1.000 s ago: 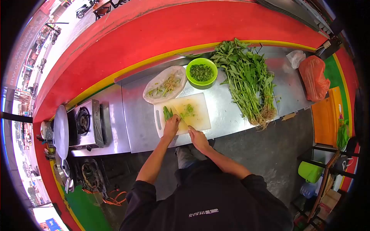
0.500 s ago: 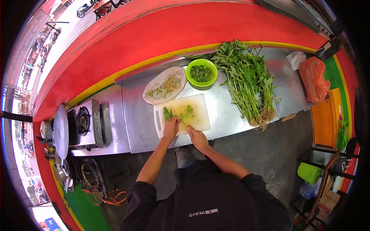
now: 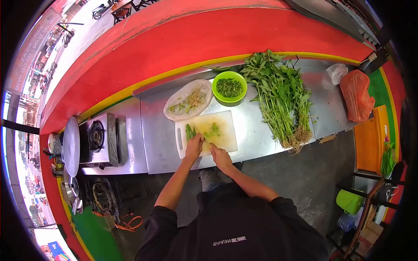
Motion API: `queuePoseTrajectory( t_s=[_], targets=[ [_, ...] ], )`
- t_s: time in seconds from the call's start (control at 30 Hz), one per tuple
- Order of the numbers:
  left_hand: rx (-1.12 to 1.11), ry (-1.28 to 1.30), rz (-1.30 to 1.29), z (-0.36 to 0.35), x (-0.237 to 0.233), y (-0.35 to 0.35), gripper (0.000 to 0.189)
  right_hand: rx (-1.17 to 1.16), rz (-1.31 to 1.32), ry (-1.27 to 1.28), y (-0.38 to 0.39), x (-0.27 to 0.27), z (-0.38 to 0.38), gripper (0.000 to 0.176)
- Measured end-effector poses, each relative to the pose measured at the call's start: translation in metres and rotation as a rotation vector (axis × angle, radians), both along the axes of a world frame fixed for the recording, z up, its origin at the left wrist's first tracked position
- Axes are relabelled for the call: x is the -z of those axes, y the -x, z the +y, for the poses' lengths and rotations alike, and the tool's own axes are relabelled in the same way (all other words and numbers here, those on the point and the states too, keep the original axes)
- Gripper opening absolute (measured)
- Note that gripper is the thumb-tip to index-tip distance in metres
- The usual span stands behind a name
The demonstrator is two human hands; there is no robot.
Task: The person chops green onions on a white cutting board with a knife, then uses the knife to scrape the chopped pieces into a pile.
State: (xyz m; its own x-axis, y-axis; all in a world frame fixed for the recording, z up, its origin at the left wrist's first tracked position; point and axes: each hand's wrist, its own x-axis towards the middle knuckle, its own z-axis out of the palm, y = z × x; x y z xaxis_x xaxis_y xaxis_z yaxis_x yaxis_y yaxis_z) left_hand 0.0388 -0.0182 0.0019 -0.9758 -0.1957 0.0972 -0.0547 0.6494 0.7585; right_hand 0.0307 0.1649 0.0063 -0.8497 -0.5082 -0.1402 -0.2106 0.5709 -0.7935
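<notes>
A white cutting board point(image 3: 226, 141) lies on the steel counter. On its left part my left hand point(image 3: 194, 145) is closed on a bunch of green stalks point(image 3: 190, 131). My right hand point(image 3: 221, 157) grips a knife point(image 3: 206, 141) by the handle, its blade against the stalks beside my left fingers. Chopped green pieces point(image 3: 213, 129) lie on the board right of the blade. Behind the board are a plastic bag point(image 3: 176, 114) with root ends and trimmings, and a lime-green bowl point(image 3: 229, 88) of chopped greens.
Long leafy greens with roots point(image 3: 281, 102) lie on the counter to the right. Farther right sits a red plastic bag point(image 3: 357, 95). A gas stove point(image 3: 99, 139) and a big round lid point(image 3: 70, 140) are at the left. A red wall point(image 3: 196, 43) runs behind the counter.
The whole view has shifted slightly, with the counter now lower in the frame. Both hands keep their holds, and the knife has moved only a little.
</notes>
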Motion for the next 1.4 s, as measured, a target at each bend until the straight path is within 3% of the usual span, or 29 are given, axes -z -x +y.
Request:
queuePoseTrajectory(
  t_s=[0.53, 0.8, 0.93, 1.1, 1.4],
  targets=[
    [-0.046, 0.022, -0.053, 0.006, 0.002, -0.004, 0.008, 0.004, -0.052, -0.048, 0.002, -0.001, -0.002, 0.033],
    [-0.019, -0.009, 0.070, -0.005, 0.004, -0.005, 0.012, 0.113, -0.099, 0.186, -0.006, -0.017, 0.024, 0.036],
    [0.056, 0.022, 0.064, -0.015, 0.008, -0.003, 0.015, 0.141, -0.319, 0.071, -0.018, -0.023, 0.033, 0.040],
    [0.027, -0.008, 0.051, -0.014, 0.007, -0.012, 0.017, 0.142, -0.180, 0.114, -0.029, -0.015, 0.037, 0.037],
    [0.042, 0.050, 0.093, -0.012, 0.026, -0.012, 0.016, 0.047, -0.271, 0.012, -0.020, -0.047, 0.043, 0.042]
  ],
)
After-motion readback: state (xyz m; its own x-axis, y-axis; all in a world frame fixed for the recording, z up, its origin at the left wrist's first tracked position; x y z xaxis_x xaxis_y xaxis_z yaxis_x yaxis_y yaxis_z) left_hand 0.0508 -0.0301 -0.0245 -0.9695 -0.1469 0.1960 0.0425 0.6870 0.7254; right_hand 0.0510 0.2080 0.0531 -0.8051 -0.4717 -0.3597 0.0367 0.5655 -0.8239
